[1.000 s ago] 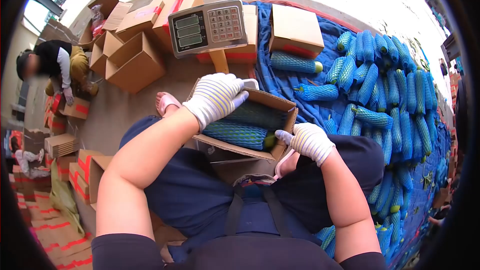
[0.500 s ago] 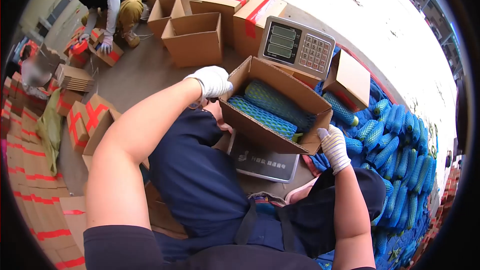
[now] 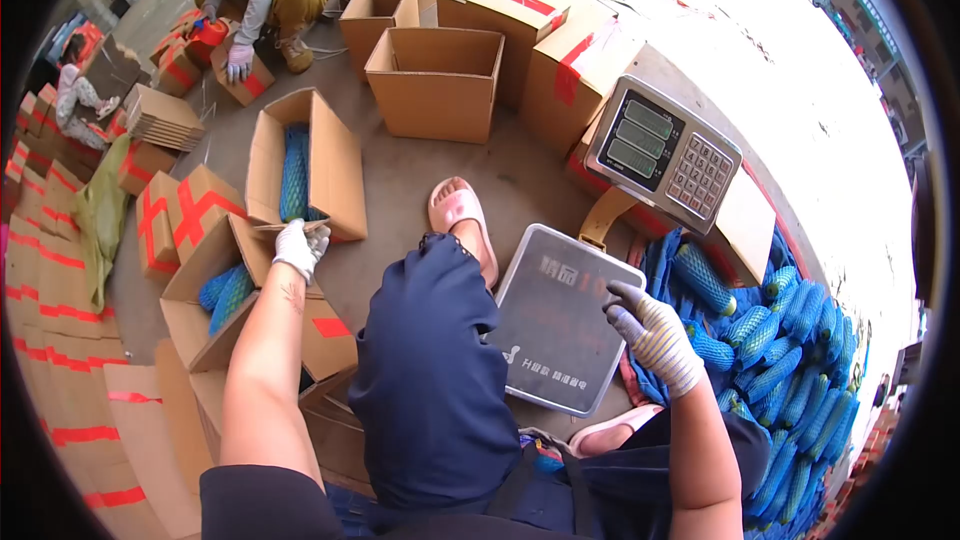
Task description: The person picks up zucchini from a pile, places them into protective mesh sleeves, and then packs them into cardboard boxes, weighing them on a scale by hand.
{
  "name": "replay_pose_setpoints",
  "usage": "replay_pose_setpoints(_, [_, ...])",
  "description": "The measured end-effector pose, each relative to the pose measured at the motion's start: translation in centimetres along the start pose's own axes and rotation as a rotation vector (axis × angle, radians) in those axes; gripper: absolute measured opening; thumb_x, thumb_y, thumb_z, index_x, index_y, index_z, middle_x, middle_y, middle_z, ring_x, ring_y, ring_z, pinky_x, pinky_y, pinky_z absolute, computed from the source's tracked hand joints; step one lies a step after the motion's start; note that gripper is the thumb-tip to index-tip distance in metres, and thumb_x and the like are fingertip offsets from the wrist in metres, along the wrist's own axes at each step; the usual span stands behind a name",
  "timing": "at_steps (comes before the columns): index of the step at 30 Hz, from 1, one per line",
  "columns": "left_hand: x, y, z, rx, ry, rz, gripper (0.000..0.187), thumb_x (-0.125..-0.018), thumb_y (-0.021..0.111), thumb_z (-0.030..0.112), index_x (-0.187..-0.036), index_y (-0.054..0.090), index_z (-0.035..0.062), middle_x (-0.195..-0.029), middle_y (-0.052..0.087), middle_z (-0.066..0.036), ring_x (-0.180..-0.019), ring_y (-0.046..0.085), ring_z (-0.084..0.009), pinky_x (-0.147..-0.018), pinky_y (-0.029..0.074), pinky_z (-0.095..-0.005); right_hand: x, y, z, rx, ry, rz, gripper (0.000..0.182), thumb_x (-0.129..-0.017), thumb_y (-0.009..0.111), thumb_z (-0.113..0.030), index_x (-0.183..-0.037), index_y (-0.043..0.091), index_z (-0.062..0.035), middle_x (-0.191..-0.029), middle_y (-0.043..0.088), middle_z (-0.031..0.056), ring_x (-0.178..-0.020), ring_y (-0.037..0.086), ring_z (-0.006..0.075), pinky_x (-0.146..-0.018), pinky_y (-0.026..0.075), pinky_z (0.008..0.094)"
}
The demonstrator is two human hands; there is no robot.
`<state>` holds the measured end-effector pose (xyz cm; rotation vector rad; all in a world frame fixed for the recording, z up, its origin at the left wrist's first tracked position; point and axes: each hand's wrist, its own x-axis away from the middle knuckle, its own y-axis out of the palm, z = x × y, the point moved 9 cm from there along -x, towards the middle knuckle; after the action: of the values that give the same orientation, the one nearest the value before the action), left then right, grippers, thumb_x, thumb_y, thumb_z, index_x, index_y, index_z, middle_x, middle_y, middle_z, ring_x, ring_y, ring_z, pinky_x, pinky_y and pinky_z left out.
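My left hand, in a white glove, is closed on the near edge of an open cardboard box. Inside that box lies long green produce in blue netting. The box stands on the floor, left of my leg. My right hand, in a striped glove with grey fingertips, hovers by the right edge of the platform scale with its fingers apart and nothing in them. The scale's plate is bare. Its keypad display stands at the far end, tilted.
A second open box with netted produce is near my left forearm. Many netted pieces lie on blue cloth at the right. Open boxes and taped boxes stand ahead. A co-worker crouches at the far left over boxes.
The box with netted produce has moved from above the scale to the floor at the left. My right hand has let go of it; my left hand still holds it.
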<state>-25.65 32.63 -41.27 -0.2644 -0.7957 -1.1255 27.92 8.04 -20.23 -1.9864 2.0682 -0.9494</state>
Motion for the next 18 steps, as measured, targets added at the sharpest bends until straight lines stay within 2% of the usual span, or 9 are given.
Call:
replay_pose_setpoints(5, [6.7,14.1,-0.1,-0.224,-0.125,-0.476,0.044,-0.098,0.052,0.044,-0.116,0.056,0.0044,-0.113,0.066,-0.017,-0.098,0.067,-0.0307,-0.081,0.057,-0.0427,5.2,-0.7,6.5,0.36,0.209,-0.138,0.044,-0.09,0.067,-0.018,-0.13,0.057,-0.0029,-0.098,0.071,0.015,-0.089,0.07,0.0229,-0.08,0.053,0.0313])
replay_pose_setpoints(7, [7.3,21.3,1.9,-0.545,0.235,-0.391,0.054,-0.095,0.061,0.041,-0.133,0.049,0.0045,-0.133,0.055,-0.017,-0.114,0.061,-0.0312,-0.091,0.052,-0.0454,5.2,-0.7,6.7,0.331,0.236,-0.119,0.045,-0.089,0.067,-0.018,-0.131,0.057,-0.0041,-0.098,0.071,0.0157,-0.09,0.07,0.0249,-0.08,0.053,0.0321])
replay_pose_setpoints(8, [2.6,24.8,2.7,-0.955,0.695,-0.398,0.065,-0.091,0.065,0.041,-0.142,0.042,0.0085,-0.148,0.04,-0.019,-0.13,0.047,-0.0359,-0.104,0.042,-0.0485,4.9,-0.7,6.5,0.317,0.204,-0.074,0.045,-0.089,0.067,-0.018,-0.131,0.057,-0.0047,-0.098,0.071,0.0161,-0.09,0.07,0.0265,-0.08,0.054,0.0328])
replay_pose_setpoints(9, [5.0,28.6,4.5,-1.328,0.906,-0.222,0.082,-0.086,0.069,0.043,-0.151,0.03,0.0124,-0.158,0.023,-0.019,-0.143,0.028,-0.039,-0.115,0.026,-0.0507,4.5,-0.6,6.4,0.306,0.175,-0.028,0.045,-0.088,0.067,-0.017,-0.131,0.057,-0.0054,-0.099,0.071,0.0165,-0.09,0.07,0.028,-0.08,0.054,0.0336])
replay_pose_setpoints(11, [7.5,34.9,5.9,-1.935,1.117,0.049,0.094,-0.083,0.07,0.042,-0.155,0.017,0.0166,-0.162,0.007,-0.015,-0.148,0.009,-0.038,-0.119,0.009,-0.0542,4.5,-0.5,5.4,0.359,0.149,-0.006,0.045,-0.088,0.066,-0.021,-0.129,0.058,-0.0062,-0.1,0.07,0.0176,-0.091,0.068,0.0332,-0.081,0.053,0.0367])
replay_pose_setpoints(13, [4.8,37.7,5.6,-2.118,1.113,0.05,0.099,-0.082,0.073,0.036,-0.157,0.01,0.0216,-0.163,0.004,-0.012,-0.149,0.008,-0.036,-0.119,0.008,-0.0534,5.2,-0.4,4.5,0.494,0.104,-0.027,0.045,-0.087,0.065,-0.023,-0.128,0.058,-0.0062,-0.1,0.07,0.0182,-0.091,0.068,0.0342,-0.082,0.053,0.0381])
replay_pose_setpoints(14, [2.9,38.2,5.2,-2.144,1.032,-0.005,0.103,-0.08,0.076,0.031,-0.157,0.009,0.0217,-0.163,0.004,-0.012,-0.15,0.009,-0.0345,-0.12,0.008,-0.0535,6.0,-0.5,5.1,0.509,0.125,-0.04,0.047,-0.087,0.065,-0.025,-0.129,0.058,-0.0054,-0.102,0.069,0.0185,-0.091,0.067,0.0346,-0.082,0.052,0.0393])
replay_pose_setpoints(16, [2.9,38.5,5.2,-2.22,1.209,-0.021,0.102,-0.076,0.079,0.028,-0.156,0.016,0.0209,-0.145,0.041,-0.013,-0.134,0.039,-0.032,-0.111,0.031,-0.0465,7.8,-1.1,6.2,0.472,0.205,0.003,0.048,-0.086,0.065,-0.025,-0.129,0.058,-0.0046,-0.101,0.069,0.0183,-0.092,0.067,0.0346,-0.081,0.052,0.0393])
replay_pose_setpoints(18, [2.3,36.8,4.9,-2.279,1.262,-0.061,0.065,-0.079,0.076,0.028,-0.138,0.049,0.0165,-0.111,0.062,-0.01,-0.106,0.06,-0.0275,-0.092,0.046,-0.0426,9.6,-1.1,7.6,0.449,0.203,0.077,0.049,-0.085,0.066,-0.027,-0.128,0.058,-0.0034,-0.093,0.068,0.0189,-0.087,0.066,0.0356,-0.077,0.052,0.041])
